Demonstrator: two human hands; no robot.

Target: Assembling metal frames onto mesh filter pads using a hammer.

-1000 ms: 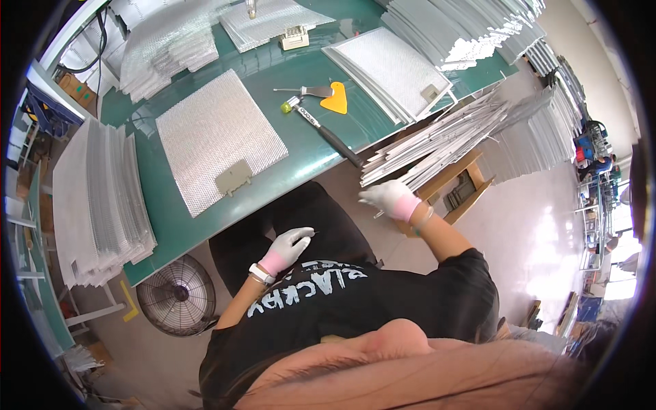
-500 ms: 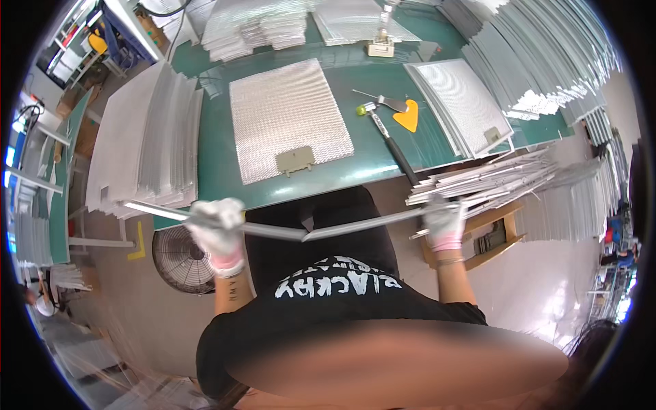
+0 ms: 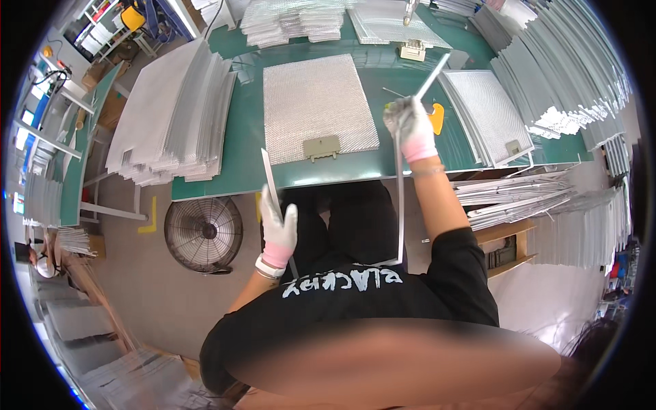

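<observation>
My left hand, in a white and pink glove, is closed around one arm of a thin silver metal frame strip in front of the table edge. My gloved right hand is over the table, closed on another length of the strip. That length bends at a corner near my shirt, and its upper end slants up past my hand. How the lengths join at my lap cannot be made out. Beyond my hands lies a silver mesh panel with a grey-green plate at its near edge. A yellow scraper shows beside my right hand.
Stacked panels stand at the left and right of the green table. Loose metal strips lie at the right, above a wooden crate. A floor fan stands below. A beige-based tool stands at the back.
The strip lay bent across my lap between both hands. Now my right hand has risen over the table, covering most of the hammer, and my left has moved inward. The view has shifted slightly.
</observation>
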